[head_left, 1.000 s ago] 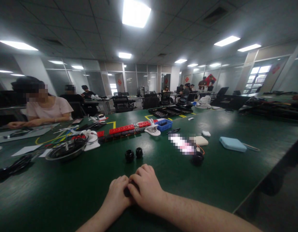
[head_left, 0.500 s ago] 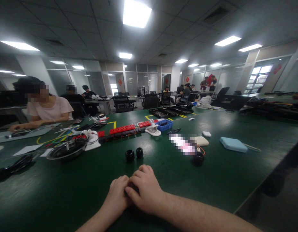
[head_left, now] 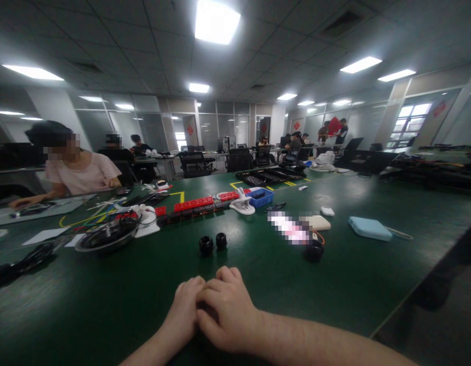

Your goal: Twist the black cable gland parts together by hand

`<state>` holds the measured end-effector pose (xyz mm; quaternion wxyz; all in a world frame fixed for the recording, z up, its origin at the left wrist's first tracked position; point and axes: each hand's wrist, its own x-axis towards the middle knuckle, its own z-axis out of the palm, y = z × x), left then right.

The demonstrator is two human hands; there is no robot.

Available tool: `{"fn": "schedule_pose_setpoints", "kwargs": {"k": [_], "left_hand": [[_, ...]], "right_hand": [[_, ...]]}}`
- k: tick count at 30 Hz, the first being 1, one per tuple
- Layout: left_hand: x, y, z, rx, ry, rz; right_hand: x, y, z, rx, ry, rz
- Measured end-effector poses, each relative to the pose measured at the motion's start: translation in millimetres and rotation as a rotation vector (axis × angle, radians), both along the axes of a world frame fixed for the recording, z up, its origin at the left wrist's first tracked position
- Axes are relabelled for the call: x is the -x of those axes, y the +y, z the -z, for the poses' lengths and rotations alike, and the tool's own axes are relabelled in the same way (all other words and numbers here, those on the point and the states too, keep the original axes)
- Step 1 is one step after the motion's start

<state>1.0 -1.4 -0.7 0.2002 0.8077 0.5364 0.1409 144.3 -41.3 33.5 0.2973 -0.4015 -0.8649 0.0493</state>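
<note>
My left hand (head_left: 185, 305) and my right hand (head_left: 228, 310) are together at the near middle of the green table (head_left: 334, 300), touching, with fingers curled. A dark gap shows between them, and whatever may be inside is hidden. Just beyond my fingers stand two small black round pieces, a larger one (head_left: 206, 246) and a smaller one (head_left: 221, 241), apart from my hands. A similar black round piece (head_left: 314, 250) sits to the right, beside a phone (head_left: 289, 227) with a blurred bright screen.
Leftward lie a metal bowl (head_left: 106, 245) of dark parts and black cables (head_left: 33, 259). Ahead are red blocks (head_left: 193, 204), a white clamp-like piece (head_left: 242, 203) and a blue bin (head_left: 261, 197). A light-blue case (head_left: 369, 228) lies right. A person (head_left: 81, 168) works at the left.
My right hand has shifted slightly downward and its fingers have moved, still against my left. The person at the left has raised one hand. The black pieces stay put.
</note>
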Motion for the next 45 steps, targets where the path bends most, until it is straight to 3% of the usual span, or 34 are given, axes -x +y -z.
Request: {"fn": "schedule_pose_setpoints", "kwargs": {"k": [13,23,35,45], "left_hand": [[-4.2,-5.7,-12.5,0.007,-0.014,-0.020],[-2.6,1.8,-1.6,-0.025,0.016,-0.036],[-3.9,-4.3,-13.7,0.000,0.001,-0.039],[-0.5,-0.4,-6.9,-0.051,-0.026,-0.024]], "right_hand": [[1.1,-3.3,10.7,-0.097,-0.091,-0.037],[-3.0,-0.8,17.0,-0.109,-0.087,-0.053],[-9.5,-1.0,14.2,-0.108,-0.106,-0.011],[-17.3,4.3,10.0,-0.058,-0.116,0.094]]}}
